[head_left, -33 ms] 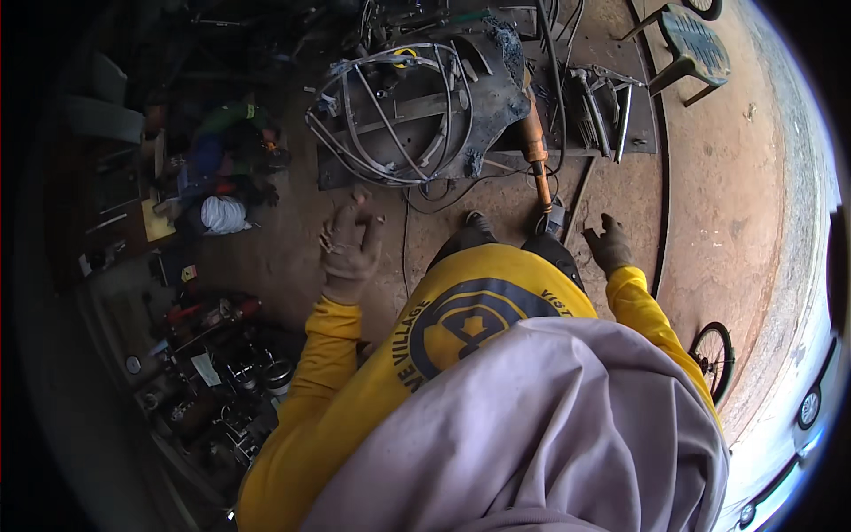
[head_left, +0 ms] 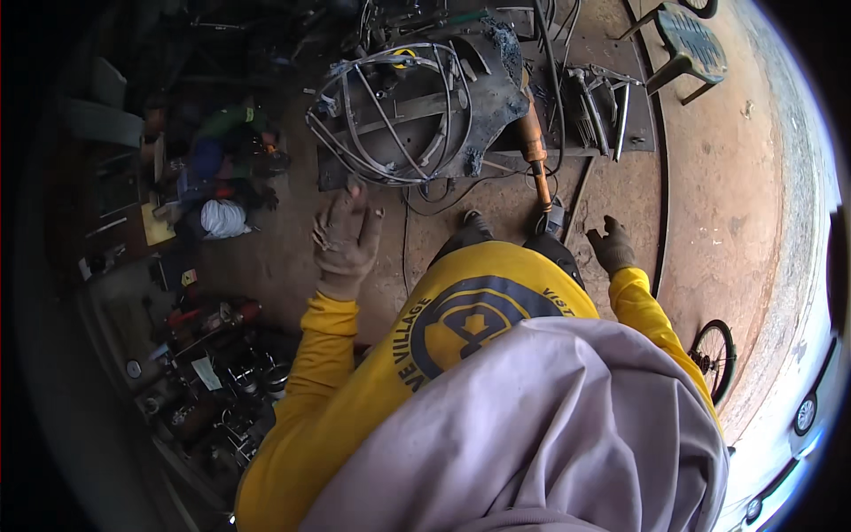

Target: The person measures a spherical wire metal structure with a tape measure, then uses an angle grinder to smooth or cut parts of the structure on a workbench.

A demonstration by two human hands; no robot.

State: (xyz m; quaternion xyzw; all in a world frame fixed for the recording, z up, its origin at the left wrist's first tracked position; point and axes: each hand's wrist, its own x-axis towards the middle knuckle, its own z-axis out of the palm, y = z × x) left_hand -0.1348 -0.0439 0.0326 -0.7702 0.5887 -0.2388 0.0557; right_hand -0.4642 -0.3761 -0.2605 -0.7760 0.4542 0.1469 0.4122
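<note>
My left hand (head_left: pixel 346 244), in a worn brown work glove with frayed fingers, is held over the floor just short of the metal work table (head_left: pixel 341 173). Its fingers are apart and nothing is in them. My right hand (head_left: pixel 612 246), gloved too, hangs at my right side with fingers apart, holding nothing. On the table lies a frame of bent metal rods (head_left: pixel 359 124), the thing nearest my left hand. An orange long-bodied power tool (head_left: pixel 532 142) rests at the table's near edge, its kind not certain.
Metal tubes (head_left: pixel 592 111) lie on the table's right part. A plastic chair (head_left: pixel 691 44) stands far right and a wheel (head_left: pixel 712 359) near right. A cable (head_left: pixel 443 208) crosses the floor. Machine parts (head_left: pixel 253 377) crowd the left, where a person (head_left: pixel 226 146) is low down.
My left hand has shifted slightly, its fingers reaching a little farther toward the table. My right hand has barely moved, and both stay without anything in them.
</note>
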